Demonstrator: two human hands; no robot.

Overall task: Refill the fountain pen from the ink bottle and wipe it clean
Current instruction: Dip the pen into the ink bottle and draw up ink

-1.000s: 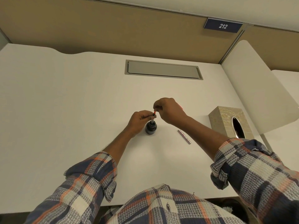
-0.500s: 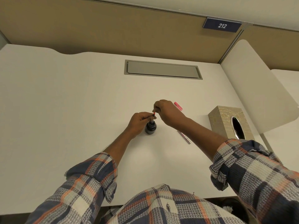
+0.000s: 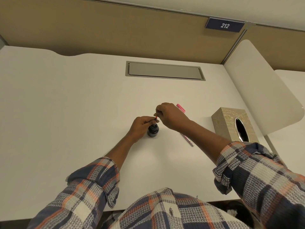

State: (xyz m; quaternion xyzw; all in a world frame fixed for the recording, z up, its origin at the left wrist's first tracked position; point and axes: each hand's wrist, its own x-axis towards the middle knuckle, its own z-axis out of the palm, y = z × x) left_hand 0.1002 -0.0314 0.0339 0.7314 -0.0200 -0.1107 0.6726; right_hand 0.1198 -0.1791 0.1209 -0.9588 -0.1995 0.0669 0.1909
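A small dark ink bottle stands open on the white desk. The pen's front section with its converter stands upright with its lower end in the bottle's mouth. My left hand pinches the section's lower part, just left of the bottle. My right hand grips the red top end between fingertips. A pink pen part lies behind my right hand. A slim silvery-pink pen barrel lies to the bottle's right, partly under my right forearm.
A beige patterned tissue box stands at the right, its oval opening facing me. A grey cable hatch is set into the desk farther back. A white side divider rises at the right edge.
My right hand has shifted slightly at the top of the pen section, uncovering the pink pen part behind it. The bottle and my left hand stay put.
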